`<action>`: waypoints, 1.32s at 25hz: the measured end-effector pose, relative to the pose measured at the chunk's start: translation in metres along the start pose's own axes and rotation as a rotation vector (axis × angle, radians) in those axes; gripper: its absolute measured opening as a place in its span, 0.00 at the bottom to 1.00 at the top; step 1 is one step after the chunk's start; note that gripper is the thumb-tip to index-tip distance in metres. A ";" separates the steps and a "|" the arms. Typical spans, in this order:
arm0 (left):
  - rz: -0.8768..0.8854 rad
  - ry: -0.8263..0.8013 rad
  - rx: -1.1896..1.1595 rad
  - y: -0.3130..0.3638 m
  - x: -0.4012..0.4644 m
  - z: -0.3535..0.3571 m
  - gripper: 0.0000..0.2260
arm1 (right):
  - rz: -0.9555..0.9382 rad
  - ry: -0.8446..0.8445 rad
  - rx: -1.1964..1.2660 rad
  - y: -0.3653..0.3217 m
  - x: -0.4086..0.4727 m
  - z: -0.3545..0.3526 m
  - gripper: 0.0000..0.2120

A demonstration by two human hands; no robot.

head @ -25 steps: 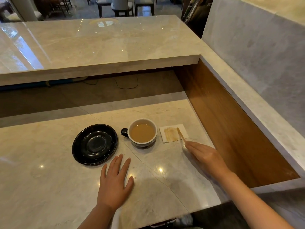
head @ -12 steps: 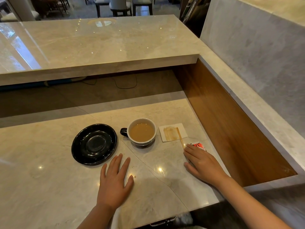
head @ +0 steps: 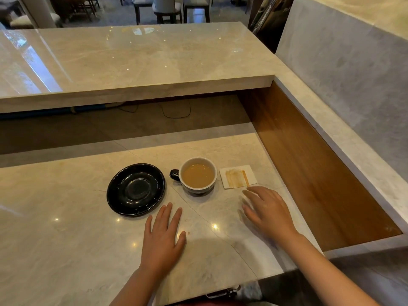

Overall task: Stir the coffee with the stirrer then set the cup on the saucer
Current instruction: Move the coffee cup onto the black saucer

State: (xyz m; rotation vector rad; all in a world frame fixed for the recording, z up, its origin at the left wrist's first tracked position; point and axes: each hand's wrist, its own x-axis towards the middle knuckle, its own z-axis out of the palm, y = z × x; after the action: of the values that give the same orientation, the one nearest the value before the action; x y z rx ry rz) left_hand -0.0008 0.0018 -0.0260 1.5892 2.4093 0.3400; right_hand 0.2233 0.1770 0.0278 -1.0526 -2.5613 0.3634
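Observation:
A cup [head: 198, 176] of light brown coffee, white inside and dark outside, stands on the marble counter with its handle pointing left. An empty black saucer [head: 136, 189] lies just to its left. To the cup's right, a thin wooden stirrer [head: 245, 178] rests on a stained white napkin [head: 238, 176]. My right hand [head: 268, 208] lies palm down with fingers apart, its fingertips just short of the stirrer's near end. Flat on the counter below the saucer and cup is my left hand [head: 162, 237], fingers spread, holding nothing.
A raised marble bar top [head: 136, 60] overhangs the far side of the work surface. A wooden side panel [head: 309, 164] and a marble ledge close off the right. The counter's near edge runs just below my wrists. Chairs stand in the background.
My right hand drew back from the stirrer, briefly over a small red packet, and now lies flat with fingers spread; the packet is out of sight. My left hand, cup and saucer stayed put.

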 end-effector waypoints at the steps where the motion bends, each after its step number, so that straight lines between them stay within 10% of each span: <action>1: 0.004 -0.018 0.001 -0.001 0.000 0.000 0.27 | 0.015 0.010 0.031 -0.012 0.009 -0.001 0.19; 12: 0.156 -0.040 0.012 -0.031 0.000 -0.003 0.28 | 0.079 -0.380 -0.144 -0.101 0.120 0.032 0.46; 33: 0.180 -0.001 -0.002 -0.035 0.000 0.004 0.28 | 0.050 -0.460 -0.173 -0.130 0.151 0.028 0.42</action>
State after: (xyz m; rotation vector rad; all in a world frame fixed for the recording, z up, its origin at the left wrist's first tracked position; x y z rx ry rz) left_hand -0.0301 -0.0116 -0.0411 1.8099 2.2697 0.3732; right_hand 0.0307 0.1921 0.0823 -1.2120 -3.0221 0.4464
